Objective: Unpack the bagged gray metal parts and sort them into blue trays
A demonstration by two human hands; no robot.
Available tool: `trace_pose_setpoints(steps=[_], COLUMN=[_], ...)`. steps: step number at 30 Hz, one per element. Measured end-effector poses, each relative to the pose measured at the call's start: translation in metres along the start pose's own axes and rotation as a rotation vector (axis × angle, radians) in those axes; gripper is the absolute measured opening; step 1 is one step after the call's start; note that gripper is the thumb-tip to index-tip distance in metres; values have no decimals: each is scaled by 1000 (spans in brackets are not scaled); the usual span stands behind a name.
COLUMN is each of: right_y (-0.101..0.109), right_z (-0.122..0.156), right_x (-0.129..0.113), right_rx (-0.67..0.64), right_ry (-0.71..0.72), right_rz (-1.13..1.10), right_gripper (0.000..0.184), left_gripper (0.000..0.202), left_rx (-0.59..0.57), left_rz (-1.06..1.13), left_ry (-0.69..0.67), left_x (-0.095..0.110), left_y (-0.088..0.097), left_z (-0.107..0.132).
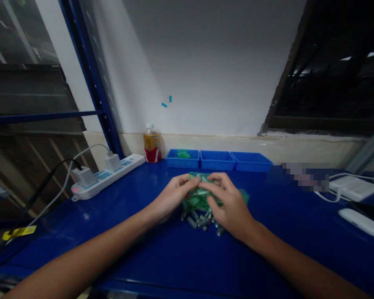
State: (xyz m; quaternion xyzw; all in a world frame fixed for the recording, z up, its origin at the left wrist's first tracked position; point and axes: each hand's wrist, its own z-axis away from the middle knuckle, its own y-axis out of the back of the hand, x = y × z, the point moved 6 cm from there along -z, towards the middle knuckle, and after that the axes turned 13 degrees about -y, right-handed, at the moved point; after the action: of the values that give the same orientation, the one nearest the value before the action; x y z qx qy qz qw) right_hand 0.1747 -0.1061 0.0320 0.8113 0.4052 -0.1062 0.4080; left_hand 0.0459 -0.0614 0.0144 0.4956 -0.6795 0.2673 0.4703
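My left hand (172, 196) and my right hand (229, 203) meet over a crumpled green plastic bag (197, 198) in the middle of the blue table (162, 257). Both hands pinch the bag's top edge with thumb and fingers. Several small grey metal cylinders (199, 220) lie in a loose heap on the table just below the bag, partly under my right hand. What is inside the bag is hidden.
Three blue bins stand in a row at the back wall; the left bin (183, 159) holds green pieces, the middle bin (217, 160) and right bin (252, 162) look bare. A drink bottle (151, 143), a white power strip (107, 176) with plugs, and white devices (361, 222) at the right.
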Motion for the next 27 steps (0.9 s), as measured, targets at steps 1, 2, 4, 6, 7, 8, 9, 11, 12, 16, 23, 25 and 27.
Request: trace_pose_setpoints(steps=[1,2,4,6,7,8,9,11,12,16,23,25,27], right_y=[0,0,2,4,3,2,0,-5,-7,1,0,-1,0], right_z=[0,0,-4,-8,-10,-11,-11,-11,-10,-10,-5,-5,-6], right_x=[-1,-2,1,6,9,12,16,24,27,29,3,2,3], right_rx=[-3,-6,-12,-34,-53,-76,-98,-127,-126,12,-14,-22,-3], right_ry=[-11,-38,-137,-265,-330,-393,-452,-539,-561,-399,-12,-12,-22], right_rz=[-15,-44,-140,-258,-310,-354,-392,-445,-455,-297,6,22,10], right_gripper=[37,35,27,17,21,28,33,36,34,26,37,38,37], left_gripper=[34,30,23,13,10,12,15,19,19,23,36,31,28], left_rx=[20,52,109,72,19,-44,-105,-178,-193,-115,28,50,145], left_rz=[-4,-44,-240,-509,-634,-736,-807,-863,-855,-589,-31,-129,-327], left_ry=[-24,-72,-240,-465,-574,-662,-722,-759,-742,-448,4,-50,-177], left_x=[0,3,13,26,31,34,35,35,34,24,-11,-10,-2], left_y=[2,6,14,14,10,5,0,-6,-8,-3,7,22,50], left_z=[-1,-1,0,5,8,11,14,16,16,5,-4,-15,-33])
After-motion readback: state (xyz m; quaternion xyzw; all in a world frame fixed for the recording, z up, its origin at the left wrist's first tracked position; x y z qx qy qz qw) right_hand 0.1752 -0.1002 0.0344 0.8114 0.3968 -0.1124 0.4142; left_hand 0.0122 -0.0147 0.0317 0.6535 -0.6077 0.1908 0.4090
